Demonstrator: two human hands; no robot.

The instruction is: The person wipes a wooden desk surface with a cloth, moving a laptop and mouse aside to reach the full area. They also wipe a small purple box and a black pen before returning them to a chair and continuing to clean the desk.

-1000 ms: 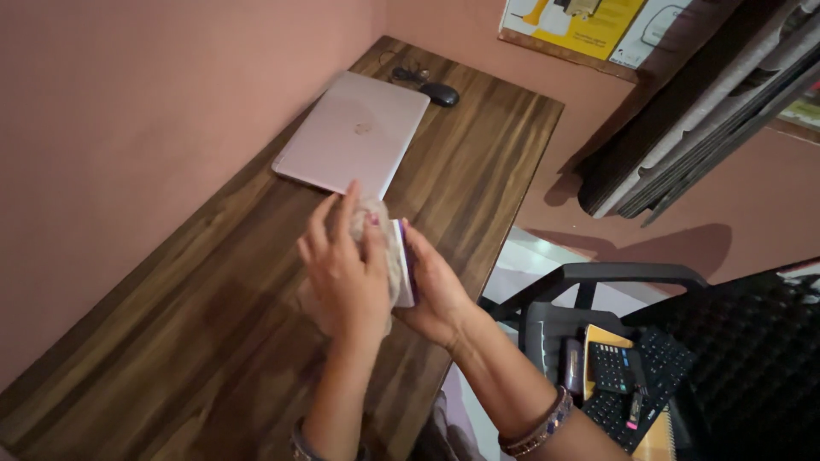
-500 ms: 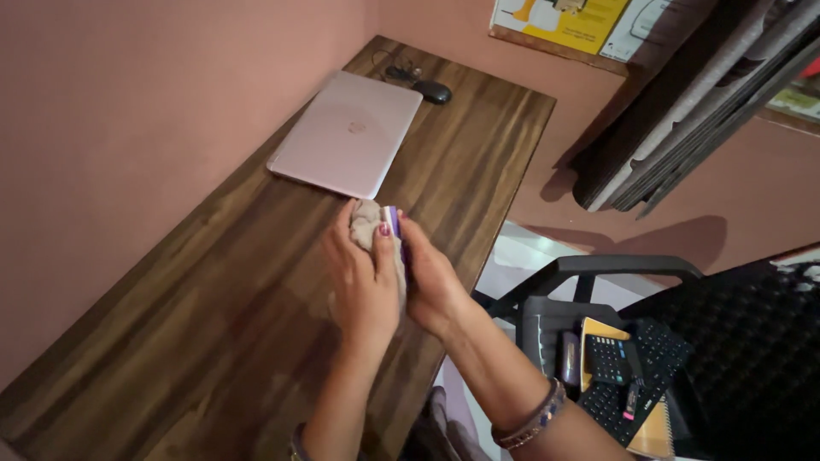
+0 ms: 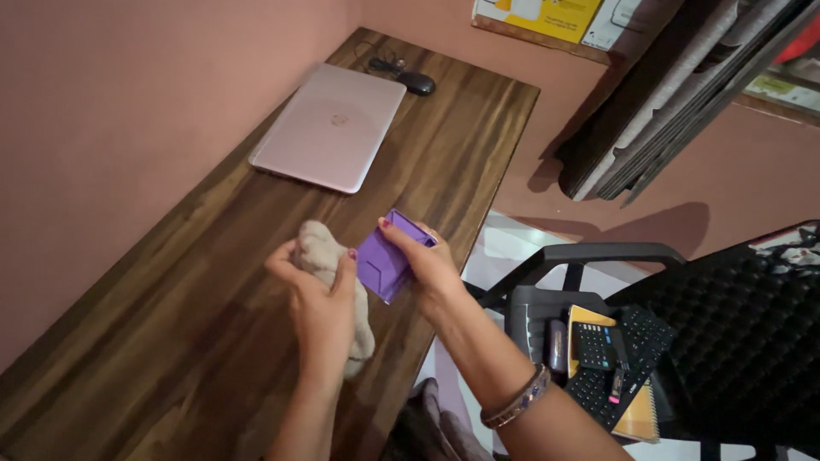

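Gripping a beige cloth (image 3: 329,282), the left hand (image 3: 320,303) has its fingers curled tight around the bunched fabric, with the loose end hanging down past the wrist. The right hand (image 3: 427,265) holds a purple case (image 3: 386,256) just beside it, thumb on the near face and fingers wrapped behind the top edge, clamped on it. Cloth and case sit close together but apart, both lifted above the front half of a wooden desk (image 3: 213,324).

Farther back on the desk lies a closed pink laptop (image 3: 331,126), and behind that a black mouse (image 3: 417,83) with its cord near the wall. A bangle (image 3: 515,398) circles the right wrist.

To the right of the desk stands a black chair (image 3: 598,256); on its seat rest a calculator (image 3: 595,346), a keyboard (image 3: 636,350) and a yellow notebook (image 3: 641,418). Dark boards (image 3: 658,94) lean against the pink wall (image 3: 128,102) beyond.
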